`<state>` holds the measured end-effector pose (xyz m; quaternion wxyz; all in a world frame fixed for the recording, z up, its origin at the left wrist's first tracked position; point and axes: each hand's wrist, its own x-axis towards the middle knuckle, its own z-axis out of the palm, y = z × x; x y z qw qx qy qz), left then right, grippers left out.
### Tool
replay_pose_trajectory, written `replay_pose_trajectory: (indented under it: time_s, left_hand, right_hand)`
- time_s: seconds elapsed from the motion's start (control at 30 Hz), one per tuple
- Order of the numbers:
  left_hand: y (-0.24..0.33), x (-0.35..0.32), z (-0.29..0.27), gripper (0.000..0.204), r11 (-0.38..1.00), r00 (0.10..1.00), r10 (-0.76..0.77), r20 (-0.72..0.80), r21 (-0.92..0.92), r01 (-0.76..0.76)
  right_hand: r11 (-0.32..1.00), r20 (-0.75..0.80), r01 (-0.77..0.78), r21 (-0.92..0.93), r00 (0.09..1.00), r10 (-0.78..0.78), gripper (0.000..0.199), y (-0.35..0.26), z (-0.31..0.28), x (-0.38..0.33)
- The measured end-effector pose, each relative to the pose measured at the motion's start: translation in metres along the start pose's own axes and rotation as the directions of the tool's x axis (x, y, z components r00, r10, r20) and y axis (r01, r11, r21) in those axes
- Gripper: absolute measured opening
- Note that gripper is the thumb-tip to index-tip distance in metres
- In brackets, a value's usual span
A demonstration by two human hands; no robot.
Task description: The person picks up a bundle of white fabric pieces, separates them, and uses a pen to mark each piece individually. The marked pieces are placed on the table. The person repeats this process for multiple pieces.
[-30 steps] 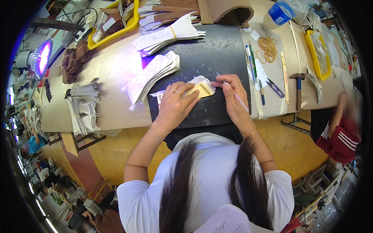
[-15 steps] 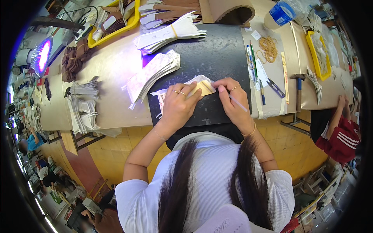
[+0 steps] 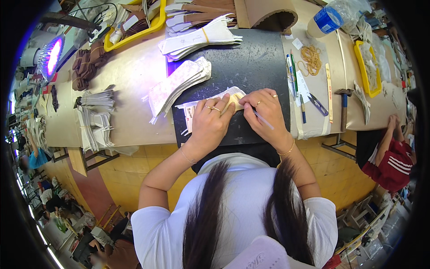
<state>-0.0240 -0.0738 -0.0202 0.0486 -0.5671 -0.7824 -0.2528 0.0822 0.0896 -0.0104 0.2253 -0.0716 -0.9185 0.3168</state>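
On the black mat [image 3: 242,58] in front of me lies a pale, strap-like piece [image 3: 191,107] with a rounded far end. A small yellow template [image 3: 235,99] rests on that end. My left hand [image 3: 210,120] presses it down, its fingers bent over the template and the piece. My right hand [image 3: 267,107] is closed round a slim translucent pen [image 3: 264,120], its tip at the template's right edge and partly hidden by my fingers. Up and left of my hands is a fanned stack of similar pale pieces [image 3: 179,85]; behind it lies a banded white bundle [image 3: 197,40].
Right of the mat lie pens [image 3: 294,76], rubber bands [image 3: 311,58], tweezers [image 3: 318,104] and a hammer [image 3: 344,107]. A bottle [image 3: 324,21] stands behind. Yellow trays [image 3: 159,20] sit far left and far right. A lit lamp [image 3: 53,54] glows left. A person in red [image 3: 389,157] works at right.
My right hand has shifted a little left and rolled over the template's right edge, covering more of it. My left hand stays on the template.
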Motion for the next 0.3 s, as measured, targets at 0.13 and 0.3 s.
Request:
replay_pose_trajectory:
  time_s: [0.13, 0.3]
  left_hand:
    - [-0.001, -0.001, 0.002, 0.024, 1.000, 1.000, 0.016, 0.006, -0.010, -0.016]
    - [-0.004, -0.005, 0.004, 0.026, 0.999, 1.000, 0.024, -0.017, -0.031, -0.025]
  right_hand:
    - [0.999, 0.016, 0.022, -0.033, 1.000, -0.022, 0.007, -0.003, 0.000, 0.005]
    - [0.993, 0.149, 0.057, -0.103, 0.988, -0.042, 0.012, 0.005, -0.021, -0.008]
